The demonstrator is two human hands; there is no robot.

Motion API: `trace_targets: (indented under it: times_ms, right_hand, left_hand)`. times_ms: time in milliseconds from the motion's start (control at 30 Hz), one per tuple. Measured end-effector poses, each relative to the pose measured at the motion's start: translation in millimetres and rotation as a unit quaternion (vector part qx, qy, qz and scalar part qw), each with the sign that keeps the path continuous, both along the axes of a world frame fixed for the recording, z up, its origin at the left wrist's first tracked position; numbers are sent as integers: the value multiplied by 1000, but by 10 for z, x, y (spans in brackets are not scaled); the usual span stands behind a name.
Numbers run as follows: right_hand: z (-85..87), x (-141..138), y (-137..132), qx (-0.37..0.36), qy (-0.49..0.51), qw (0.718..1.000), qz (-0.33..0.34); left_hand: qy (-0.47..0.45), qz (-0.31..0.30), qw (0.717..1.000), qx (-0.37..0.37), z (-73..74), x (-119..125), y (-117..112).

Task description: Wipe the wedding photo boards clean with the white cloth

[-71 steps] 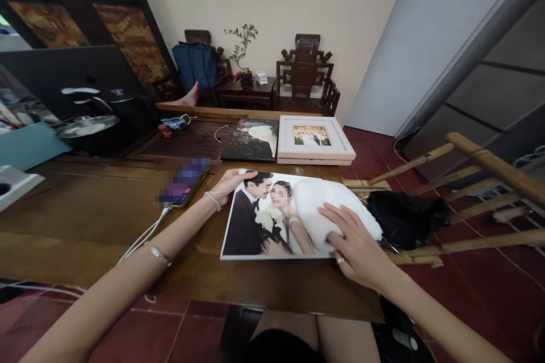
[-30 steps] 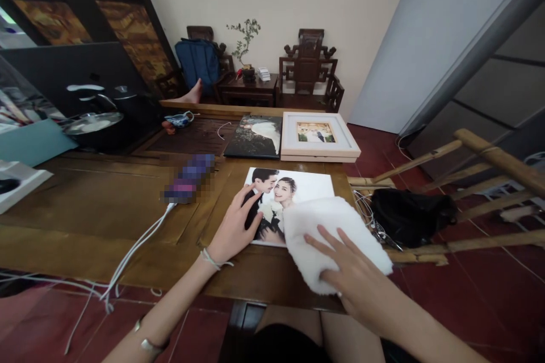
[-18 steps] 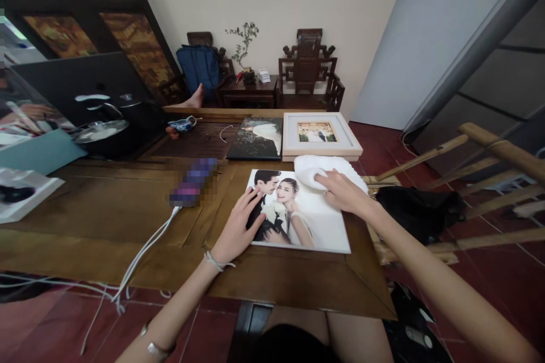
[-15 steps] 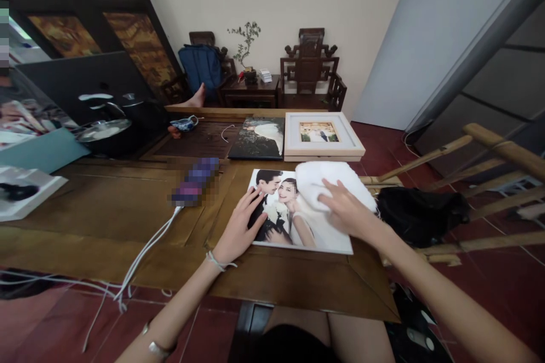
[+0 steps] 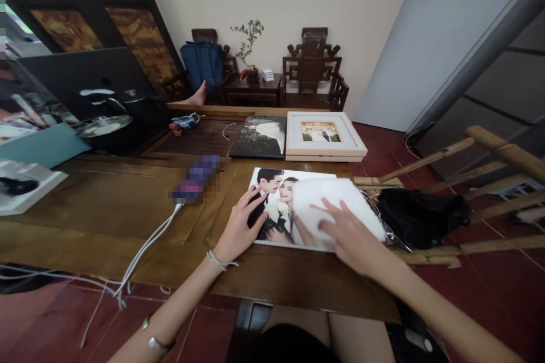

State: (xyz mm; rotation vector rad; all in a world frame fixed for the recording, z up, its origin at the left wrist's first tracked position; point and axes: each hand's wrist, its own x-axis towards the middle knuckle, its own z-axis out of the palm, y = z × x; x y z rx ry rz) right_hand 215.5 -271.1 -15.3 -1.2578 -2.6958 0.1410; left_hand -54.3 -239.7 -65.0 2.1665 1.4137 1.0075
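Note:
A photo panel (image 5: pixel 279 235) of a couple in wedding clothes lies flat on the wooden table. My left hand (image 5: pixel 243 221) rests on its left edge, fingers spread. A folded white cloth (image 5: pixel 357 198) covers the panel's right part and reaches past its right side. On top of the cloth lies my right hand (image 5: pixel 349 235), fingers apart and stretched out, pressing rather than gripping it. Behind the panel are a dark photo panel (image 5: pixel 251 139) showing a white dress and a pale framed picture (image 5: pixel 326 150).
A phone (image 5: pixel 196 178) with a white cable (image 5: pixel 155 232) lies to the left. Farther left are a kettle (image 5: pixel 145 110), a glass-lidded pot (image 5: pixel 106 125) and a teal box (image 5: pixel 59 147). At right stands a wooden chair (image 5: pixel 506 153) with a black bag (image 5: pixel 419 212). Someone's bare foot (image 5: pixel 200 95) shows behind the table.
My right hand and the white cloth have moved down toward me over the panel, uncovering its top edge and covering more of its lower right. My left hand has stayed in place.

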Motion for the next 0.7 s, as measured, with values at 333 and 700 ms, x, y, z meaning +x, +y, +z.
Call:
trace_targets:
  times_ms: [333,700]
  right_hand:
    - [-68,57,479,28,-19,999,-17]
    - [-98,-48,-680,-31,15,999,39]
  left_hand:
    - [22,2,1000,3,-44,-12,-10]
    - [69,8,998,-13,-37,16,-27]
